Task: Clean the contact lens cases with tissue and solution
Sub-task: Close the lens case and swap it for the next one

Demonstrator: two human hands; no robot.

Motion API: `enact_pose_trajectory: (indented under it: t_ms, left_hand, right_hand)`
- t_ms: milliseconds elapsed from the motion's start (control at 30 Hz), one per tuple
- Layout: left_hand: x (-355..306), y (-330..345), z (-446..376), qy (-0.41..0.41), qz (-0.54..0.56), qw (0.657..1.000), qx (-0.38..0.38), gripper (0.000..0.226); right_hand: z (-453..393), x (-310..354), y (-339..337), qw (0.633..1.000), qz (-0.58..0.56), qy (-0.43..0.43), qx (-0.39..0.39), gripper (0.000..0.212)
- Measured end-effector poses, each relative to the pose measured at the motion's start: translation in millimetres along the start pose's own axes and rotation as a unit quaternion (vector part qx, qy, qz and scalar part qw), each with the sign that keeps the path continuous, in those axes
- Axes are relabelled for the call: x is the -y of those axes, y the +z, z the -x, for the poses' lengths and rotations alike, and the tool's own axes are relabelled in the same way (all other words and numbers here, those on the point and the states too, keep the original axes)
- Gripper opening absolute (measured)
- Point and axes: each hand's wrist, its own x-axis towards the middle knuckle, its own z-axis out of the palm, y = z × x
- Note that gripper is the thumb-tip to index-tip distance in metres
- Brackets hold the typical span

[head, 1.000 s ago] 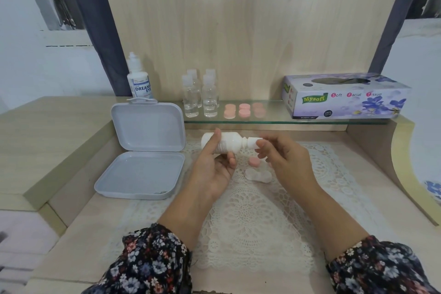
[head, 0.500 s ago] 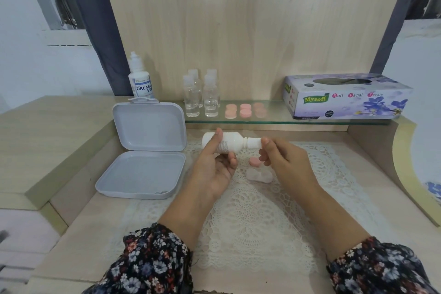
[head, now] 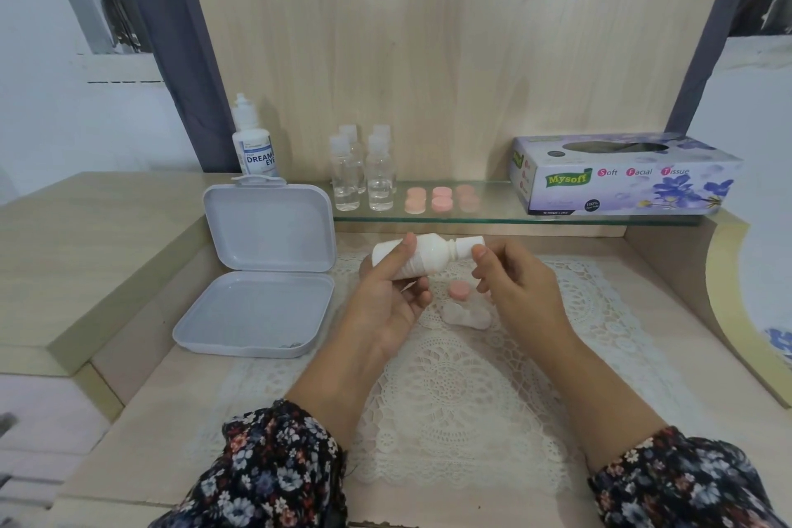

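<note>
My left hand (head: 392, 296) grips a white solution bottle (head: 428, 255) held sideways above the lace mat, its neck pointing right. My right hand (head: 510, 283) pinches the bottle's cap (head: 467, 246) with thumb and fingertips. Under the hands, a pink lens case cap (head: 459, 289) lies on the mat next to a clear lens case (head: 465, 315). Several pink lens cases (head: 441, 198) sit on the glass shelf. A purple tissue box (head: 621, 176) stands on the shelf's right end.
An open grey plastic box (head: 257, 304) lies left of the mat, lid up. A Dream Eye bottle (head: 255, 141) and several small clear bottles (head: 364, 174) stand at the back. A white lace mat (head: 450, 399) covers the wooden desk. A raised ledge runs along the left.
Both hands and the bottle stay almost in place. My right fingers have shifted slightly on the cap.
</note>
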Motion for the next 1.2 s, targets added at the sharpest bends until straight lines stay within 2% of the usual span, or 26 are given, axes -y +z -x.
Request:
enact_pose_trajectory:
  t_ms: [100, 233, 333, 433, 533, 600, 700, 733, 900, 1033, 1200]
  left_hand:
    - [-2, 1, 4, 0.0, -0.057, 0.997, 0.045, 0.064]
    - [-5, 4, 12, 0.022, -0.218, 0.971, 0.094, 0.049]
    - [-4, 4, 15, 0.054, -0.323, 0.94, 0.096, 0.034]
    - [-5, 3, 12, 0.091, -0.346, 0.932, 0.057, 0.022]
    - [-10, -4, 4, 0.135, -0.328, 0.935, 0.01, 0.029]
    - [-12, -8, -1, 0.159, -0.328, 0.931, -0.009, 0.036]
    - [-10, -17, -9, 0.191, -0.382, 0.903, -0.047, 0.034]
    - [-9, -19, -10, 0.2, -0.4, 0.893, -0.055, 0.036]
    - [-4, -24, -15, 0.245, -0.453, 0.851, -0.102, 0.043]
    - [-2, -23, -18, 0.259, -0.485, 0.827, -0.119, 0.041]
    - [1, -25, -22, 0.249, -0.522, 0.806, -0.125, 0.045]
  right_hand:
    - [-2, 0, -1, 0.999, -0.038, -0.002, -0.025, 0.012]
    - [-6, 2, -5, 0.994, -0.098, -0.004, -0.051, 0.013]
    - [-8, 3, -7, 0.99, -0.133, 0.003, -0.047, 0.014]
    - [-10, 1, -11, 0.99, -0.135, 0.022, -0.029, 0.017]
    - [-12, -2, -17, 0.996, -0.074, 0.049, -0.018, 0.015]
    - [-13, -6, -21, 0.998, 0.036, 0.046, -0.003, 0.009]
    - [-14, -9, -26, 0.986, 0.156, 0.041, 0.044, 0.002]
    - [-13, -9, -28, 0.981, 0.178, 0.045, 0.063, 0.006]
    - [-10, -3, -35, 0.95, 0.252, 0.082, 0.165, 0.027]
    - [-11, -4, -32, 0.926, 0.308, 0.079, 0.205, 0.038]
    - [-9, -5, -31, 0.924, 0.306, 0.072, 0.217, 0.033]
